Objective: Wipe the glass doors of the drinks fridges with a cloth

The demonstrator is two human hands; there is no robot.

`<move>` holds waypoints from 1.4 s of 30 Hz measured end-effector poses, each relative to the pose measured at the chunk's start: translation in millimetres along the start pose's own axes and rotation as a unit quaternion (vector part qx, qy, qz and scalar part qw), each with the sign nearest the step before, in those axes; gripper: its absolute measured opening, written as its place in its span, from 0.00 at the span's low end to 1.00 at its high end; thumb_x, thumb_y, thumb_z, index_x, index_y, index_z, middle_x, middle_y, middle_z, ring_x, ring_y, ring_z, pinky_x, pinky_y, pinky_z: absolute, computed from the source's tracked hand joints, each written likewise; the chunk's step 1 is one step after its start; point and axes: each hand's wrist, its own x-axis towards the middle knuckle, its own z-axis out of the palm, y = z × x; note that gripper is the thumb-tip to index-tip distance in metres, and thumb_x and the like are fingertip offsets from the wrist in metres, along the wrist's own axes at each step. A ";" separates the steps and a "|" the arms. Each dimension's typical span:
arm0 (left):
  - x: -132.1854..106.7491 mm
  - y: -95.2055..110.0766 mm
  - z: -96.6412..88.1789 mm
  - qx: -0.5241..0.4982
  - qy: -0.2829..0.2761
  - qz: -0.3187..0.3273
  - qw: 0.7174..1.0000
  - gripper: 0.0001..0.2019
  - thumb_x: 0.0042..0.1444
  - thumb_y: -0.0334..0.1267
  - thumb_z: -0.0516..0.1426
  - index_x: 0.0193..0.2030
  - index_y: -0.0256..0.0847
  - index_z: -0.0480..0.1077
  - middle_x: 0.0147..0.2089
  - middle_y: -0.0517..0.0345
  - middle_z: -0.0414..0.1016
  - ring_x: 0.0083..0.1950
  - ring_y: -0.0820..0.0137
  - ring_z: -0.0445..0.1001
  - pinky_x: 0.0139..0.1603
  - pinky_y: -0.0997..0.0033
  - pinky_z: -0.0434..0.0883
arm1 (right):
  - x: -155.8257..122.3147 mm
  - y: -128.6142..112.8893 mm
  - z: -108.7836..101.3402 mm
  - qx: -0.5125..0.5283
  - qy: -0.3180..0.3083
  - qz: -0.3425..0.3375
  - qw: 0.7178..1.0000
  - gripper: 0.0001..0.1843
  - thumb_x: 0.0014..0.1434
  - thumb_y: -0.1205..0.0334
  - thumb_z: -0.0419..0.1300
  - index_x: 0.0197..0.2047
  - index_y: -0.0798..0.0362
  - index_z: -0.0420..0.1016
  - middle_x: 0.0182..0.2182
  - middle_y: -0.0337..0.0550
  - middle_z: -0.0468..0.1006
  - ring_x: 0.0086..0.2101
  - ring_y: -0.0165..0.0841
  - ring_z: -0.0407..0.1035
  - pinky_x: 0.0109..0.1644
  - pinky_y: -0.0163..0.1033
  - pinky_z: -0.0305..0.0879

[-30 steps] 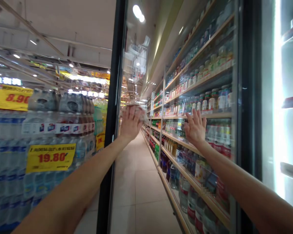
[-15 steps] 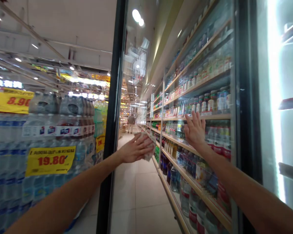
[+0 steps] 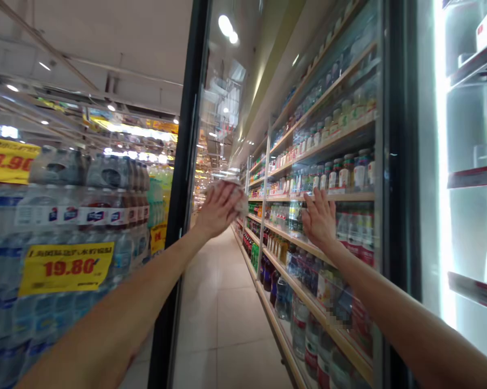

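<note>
A pale cloth (image 3: 240, 201) lies under the left hand (image 3: 219, 208), against the glass pane (image 3: 211, 324) of a tall black-framed door. The left hand has the cloth clamped between its fingers and the pane, the fingers laid rather straight across it and loose folds showing past the fingertips (whether the thumb pinches an edge, I cannot tell). The right hand (image 3: 320, 220) holds nothing; its fingers stand apart and its palm faces the pane, apparently resting on it.

The cloth looks thin, crumpled and soft, so I judge it very light and limp, with no shape of its own to resist a hand. It seems best held near its middle under a flat palm, with a corner tucked between thumb and forefinger, since pressure at one edge alone would likely let the rest bunch or slip.

The pane is another matter: probably heavy, stiff and slick, and brittle if knocked. For a firm hold on the door, the black frame (image 3: 183, 162) on its left side looks a better place than the glass.

Bottle shelves (image 3: 354, 197) show in the pane, wrapped bottle packs (image 3: 106, 216) stand to the left, and a brightly lit cooler (image 3: 474, 227) to the right.
</note>
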 end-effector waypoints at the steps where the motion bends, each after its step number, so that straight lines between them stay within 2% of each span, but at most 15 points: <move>1: 4.0 2.6 1.2 0.011 0.027 -0.077 0.997 0.25 0.61 0.43 0.48 0.64 0.42 0.55 0.68 0.48 0.51 0.71 0.56 0.41 0.66 0.47 0.46 | -0.1 0.2 -0.5 0.000 0.000 -0.002 1.000 0.28 0.63 0.56 0.41 0.66 0.48 0.50 0.65 0.49 0.51 0.65 0.42 0.41 0.63 0.58 0.45; 3: 8.1 12.8 4.6 0.011 0.042 -0.074 0.996 0.25 0.61 0.44 0.48 0.63 0.41 0.55 0.68 0.47 0.52 0.70 0.55 0.40 0.65 0.45 0.45 | -0.4 0.2 -1.9 -0.003 -0.001 -0.004 1.000 0.27 0.63 0.57 0.42 0.65 0.50 0.52 0.64 0.49 0.52 0.65 0.41 0.41 0.63 0.57 0.45; 7: 15.2 29.3 8.0 -0.043 -0.060 0.262 0.962 0.23 0.61 0.48 0.47 0.62 0.49 0.57 0.66 0.57 0.57 0.69 0.61 0.47 0.67 0.54 0.46 | -3.6 1.6 -5.5 -0.015 -0.014 -0.018 1.000 0.28 0.63 0.57 0.43 0.65 0.51 0.52 0.64 0.50 0.54 0.64 0.41 0.43 0.63 0.57 0.45; 9: 27.6 25.3 5.9 -0.036 -0.058 0.191 0.979 0.23 0.62 0.46 0.47 0.62 0.47 0.57 0.67 0.56 0.55 0.69 0.60 0.47 0.67 0.53 0.47 | -7.0 4.6 -7.1 -0.020 -0.018 -0.023 0.999 0.29 0.62 0.58 0.44 0.66 0.50 0.49 0.64 0.50 0.53 0.64 0.40 0.44 0.63 0.57 0.45; 11: 42.0 17.8 3.0 -0.012 0.002 -0.014 1.000 0.23 0.61 0.44 0.47 0.63 0.44 0.57 0.68 0.51 0.52 0.70 0.56 0.44 0.66 0.47 0.47 | -11.0 8.8 -8.2 -0.020 -0.016 -0.022 0.999 0.30 0.62 0.58 0.44 0.67 0.49 0.47 0.64 0.49 0.53 0.64 0.40 0.45 0.63 0.57 0.44; 13: 51.7 14.9 1.3 -0.003 0.042 -0.125 0.991 0.24 0.61 0.44 0.47 0.63 0.41 0.57 0.69 0.48 0.50 0.70 0.53 0.41 0.65 0.43 0.46 | -14.5 12.8 -9.0 -0.019 -0.015 -0.022 0.999 0.30 0.62 0.59 0.45 0.67 0.49 0.46 0.64 0.49 0.53 0.64 0.40 0.45 0.63 0.57 0.44; 18: 61.0 24.9 0.1 -0.052 -0.082 0.168 0.981 0.22 0.61 0.47 0.48 0.60 0.48 0.60 0.67 0.56 0.56 0.70 0.59 0.45 0.67 0.53 0.45 | -17.7 16.5 -10.9 -0.022 -0.020 -0.039 0.999 0.28 0.62 0.59 0.44 0.65 0.53 0.52 0.63 0.51 0.55 0.63 0.40 0.47 0.63 0.56 0.44; 19: 65.3 25.5 -0.1 -0.054 -0.083 0.169 0.981 0.21 0.61 0.47 0.48 0.60 0.48 0.60 0.66 0.57 0.56 0.70 0.60 0.45 0.67 0.53 0.45 | -17.4 16.6 -11.2 -0.022 -0.021 -0.040 0.999 0.27 0.62 0.59 0.44 0.64 0.53 0.53 0.63 0.51 0.55 0.63 0.40 0.47 0.64 0.56 0.44; 23: 85.7 30.6 2.6 -0.025 0.015 -0.100 0.995 0.24 0.61 0.44 0.47 0.62 0.39 0.57 0.68 0.46 0.49 0.70 0.51 0.41 0.66 0.44 0.43 | -15.9 17.1 -10.3 -0.020 -0.017 -0.031 0.999 0.26 0.62 0.58 0.43 0.63 0.53 0.55 0.63 0.51 0.56 0.63 0.39 0.48 0.63 0.55 0.45; 24: 88.3 35.4 4.4 -0.025 0.016 -0.107 0.994 0.24 0.61 0.44 0.47 0.63 0.38 0.56 0.69 0.45 0.49 0.70 0.50 0.41 0.66 0.43 0.42 | -15.7 17.3 -9.6 -0.017 -0.016 -0.027 0.999 0.26 0.62 0.58 0.43 0.63 0.53 0.55 0.63 0.52 0.56 0.63 0.39 0.47 0.63 0.55 0.45; 29: 88.5 57.6 11.1 -0.071 -0.094 0.224 0.967 0.23 0.61 0.47 0.48 0.62 0.47 0.57 0.67 0.57 0.54 0.70 0.60 0.44 0.68 0.54 0.43 | -17.2 19.9 -7.4 -0.004 -0.023 -0.019 1.000 0.28 0.62 0.58 0.44 0.65 0.52 0.52 0.64 0.51 0.55 0.64 0.40 0.45 0.63 0.57 0.44; 31: 92.4 53.4 10.9 -0.065 -0.070 0.172 0.980 0.23 0.61 0.46 0.48 0.62 0.46 0.56 0.67 0.55 0.54 0.70 0.59 0.45 0.68 0.53 0.45 | -18.2 20.5 -8.8 -0.001 -0.028 -0.022 0.999 0.28 0.62 0.58 0.44 0.65 0.51 0.52 0.63 0.51 0.55 0.63 0.40 0.47 0.63 0.57 0.44; 34: 101.3 45.8 11.3 -0.045 0.012 -0.038 0.998 0.25 0.60 0.44 0.49 0.63 0.39 0.55 0.69 0.46 0.49 0.70 0.53 0.41 0.66 0.47 0.44 | -13.1 14.8 -12.8 0.012 -0.017 -0.011 1.000 0.27 0.62 0.59 0.43 0.64 0.52 0.54 0.62 0.52 0.57 0.62 0.41 0.49 0.63 0.58 0.45; 39: 97.3 59.2 15.7 -0.070 -0.028 0.084 0.994 0.31 0.58 0.47 0.50 0.65 0.36 0.50 0.69 0.48 0.50 0.71 0.57 0.41 0.68 0.53 0.43 | 27.7 -26.8 -15.2 0.117 0.010 -0.073 0.990 0.27 0.62 0.61 0.40 0.65 0.53 0.52 0.63 0.48 0.55 0.64 0.36 0.44 0.65 0.52 0.47; 42: 79.8 53.0 12.8 -0.054 -0.015 -0.001 0.998 0.39 0.55 0.52 0.51 0.66 0.29 0.47 0.69 0.41 0.47 0.70 0.54 0.41 0.67 0.51 0.42 | 56.7 -66.4 -8.2 0.155 -0.055 -0.136 0.977 0.27 0.63 0.62 0.40 0.64 0.54 0.54 0.63 0.48 0.55 0.63 0.34 0.47 0.64 0.47 0.50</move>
